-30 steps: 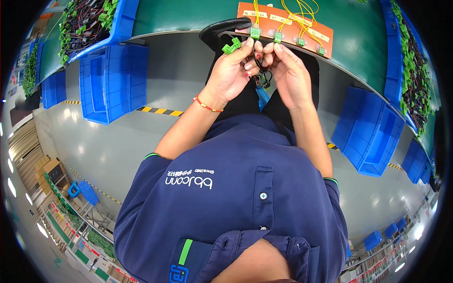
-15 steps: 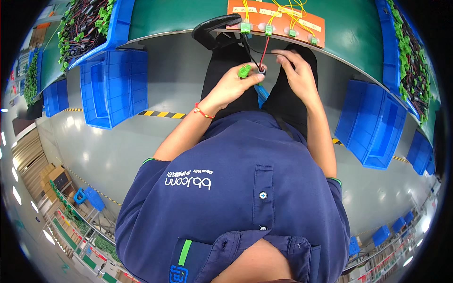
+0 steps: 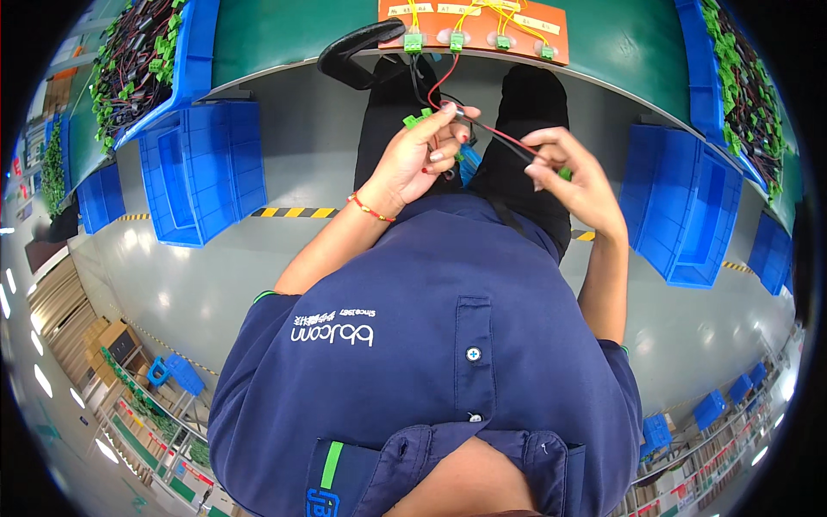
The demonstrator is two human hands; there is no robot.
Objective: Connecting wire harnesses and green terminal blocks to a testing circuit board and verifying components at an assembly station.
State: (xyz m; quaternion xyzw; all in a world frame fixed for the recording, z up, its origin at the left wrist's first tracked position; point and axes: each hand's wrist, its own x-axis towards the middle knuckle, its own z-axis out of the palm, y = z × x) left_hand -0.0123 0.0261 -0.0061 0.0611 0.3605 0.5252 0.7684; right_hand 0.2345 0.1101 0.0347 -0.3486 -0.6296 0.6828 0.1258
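My left hand (image 3: 420,157) is closed on a red and black wire harness (image 3: 493,131), gripping it near a small dark sleeve. Beside its fingers show green connectors (image 3: 417,118). My right hand (image 3: 575,172) pinches the harness's other stretch, and a green connector (image 3: 564,173) peeks out between its fingers. The two wires run taut between both hands. Beyond them, an orange board (image 3: 556,33) at the bench edge carries a row of green terminal connectors (image 3: 457,40) with yellow wires. A red wire (image 3: 439,84) and black wires lead from it down toward my left hand.
The green bench top (image 3: 284,34) bears the board and a black curved object (image 3: 353,62) at its edge. Blue bins full of wired green connectors flank it at left (image 3: 196,60) and right (image 3: 702,69). Lower blue bins (image 3: 202,172) stand on both sides.
My right hand has moved right and toward me, and the red and black wires now stretch between my hands. My left hand has turned, its fingers now curled round the harness. The whole view has shifted slightly.
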